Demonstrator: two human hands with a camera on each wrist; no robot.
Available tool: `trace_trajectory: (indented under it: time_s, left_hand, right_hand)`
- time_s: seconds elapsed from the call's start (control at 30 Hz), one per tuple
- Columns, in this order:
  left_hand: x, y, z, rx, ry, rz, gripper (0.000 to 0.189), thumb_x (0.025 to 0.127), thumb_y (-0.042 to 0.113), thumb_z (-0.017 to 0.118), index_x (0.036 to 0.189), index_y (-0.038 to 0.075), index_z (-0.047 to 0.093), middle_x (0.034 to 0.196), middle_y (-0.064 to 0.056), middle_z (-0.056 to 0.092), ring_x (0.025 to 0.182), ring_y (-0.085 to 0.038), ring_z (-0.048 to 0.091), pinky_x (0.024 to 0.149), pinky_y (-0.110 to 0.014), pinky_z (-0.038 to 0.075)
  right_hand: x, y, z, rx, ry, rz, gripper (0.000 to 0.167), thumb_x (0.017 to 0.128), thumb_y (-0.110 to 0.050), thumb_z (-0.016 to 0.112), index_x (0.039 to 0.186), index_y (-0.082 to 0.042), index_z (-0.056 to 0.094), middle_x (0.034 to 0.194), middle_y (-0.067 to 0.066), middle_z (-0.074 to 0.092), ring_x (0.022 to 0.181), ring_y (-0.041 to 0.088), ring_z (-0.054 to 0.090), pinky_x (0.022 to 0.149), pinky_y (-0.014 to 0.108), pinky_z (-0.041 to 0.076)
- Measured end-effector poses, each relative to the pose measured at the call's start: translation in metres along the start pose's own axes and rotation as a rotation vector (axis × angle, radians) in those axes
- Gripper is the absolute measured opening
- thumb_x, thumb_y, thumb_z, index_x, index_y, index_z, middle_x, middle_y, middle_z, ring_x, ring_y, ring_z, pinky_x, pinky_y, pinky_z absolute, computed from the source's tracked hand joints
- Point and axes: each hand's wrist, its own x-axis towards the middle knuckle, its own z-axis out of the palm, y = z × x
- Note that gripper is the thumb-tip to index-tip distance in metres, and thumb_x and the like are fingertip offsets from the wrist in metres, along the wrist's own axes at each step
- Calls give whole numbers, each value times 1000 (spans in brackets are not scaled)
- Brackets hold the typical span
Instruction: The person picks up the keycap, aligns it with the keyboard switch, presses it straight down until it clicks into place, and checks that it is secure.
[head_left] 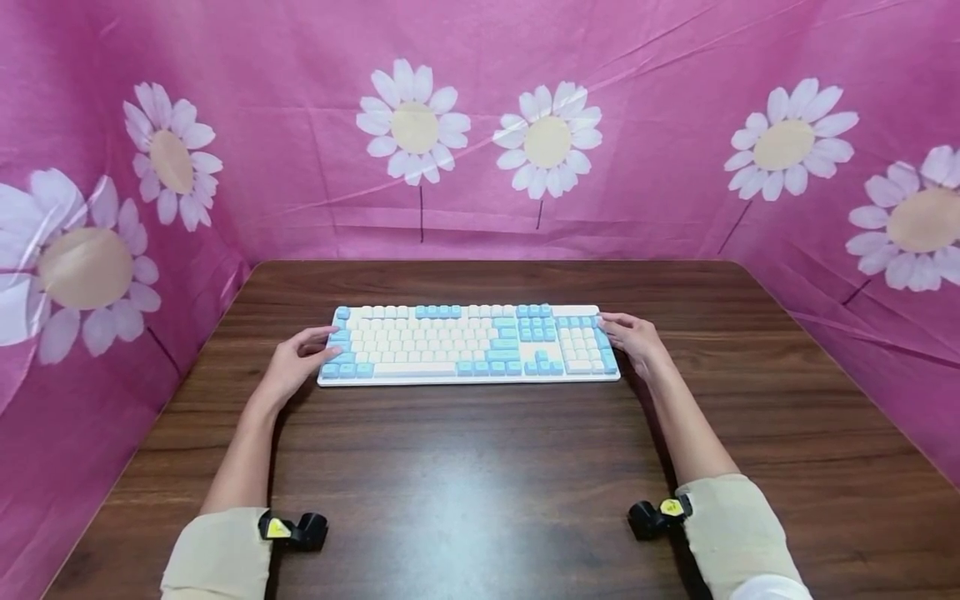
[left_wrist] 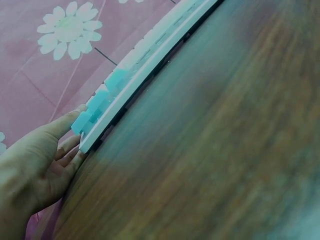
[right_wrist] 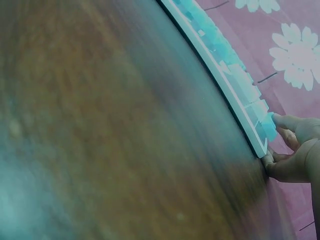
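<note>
A white keyboard (head_left: 420, 345) with white and light-blue keys lies lengthwise across the wooden table, its long front edge toward me. My left hand (head_left: 294, 363) holds its left end, with the thumb and fingers at the edge and the blue keys there. At the other end, by the number keys, my right hand (head_left: 636, 340) grips the short side. The left wrist view shows the left hand (left_wrist: 42, 162) with digits above and below the keyboard's corner. From the right wrist, the right hand (right_wrist: 300, 150) likewise pinches its corner. A dark strip runs under the front edge; whether the keyboard is raised, I cannot tell.
The dark brown wooden table (head_left: 450, 450) extends in front of and behind the keyboard. Pink cloth (head_left: 480, 225) printed with white daisies hangs behind it and along both sides. Black wrist cameras (head_left: 303, 532) are strapped over the beige sleeves.
</note>
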Motion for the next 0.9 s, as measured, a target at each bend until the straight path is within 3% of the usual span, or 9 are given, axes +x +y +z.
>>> trace_trajectory:
  time_s: [0.13,0.27,0.43,0.67,0.9]
  left_hand:
    - [0,-1,0,1,1,5,50,89,30,63,128,1,51,126,-22,48,107,-32,46,80,-26,39]
    - [2,-3,0,0,-5,15,50,89,29,62,128,1,50,126,-23,48,106,-31,47,78,-24,40]
    - [1,-2,1,-7,-6,18,50,89,28,62,128,1,50,124,-23,50,106,-30,47,79,-24,39]
    - [-15,34,2,-30,-15,11,44,90,12,60,127,-8,48,125,-30,46,108,-39,45,85,-32,36]
    - [-12,31,1,-13,-23,-14,44,90,13,60,128,-7,47,128,-29,44,112,-41,43,85,-36,37]
  right_hand:
    - [-2,-1,4,-41,31,-7,45,91,-15,57,128,9,46,98,2,55,81,5,52,75,18,43]
    - [-4,-1,5,-101,58,-11,40,91,-14,55,125,8,50,97,3,51,81,6,48,73,18,41]
    - [-4,1,1,-67,11,-16,41,92,-14,55,125,8,47,97,2,52,83,7,48,79,21,39]
    - [-1,2,-1,-48,-25,13,42,93,-15,55,127,8,45,106,6,51,88,7,48,89,28,34]
    - [-2,1,-4,29,-51,18,29,92,-14,57,118,0,54,95,-5,54,89,5,50,86,22,37]
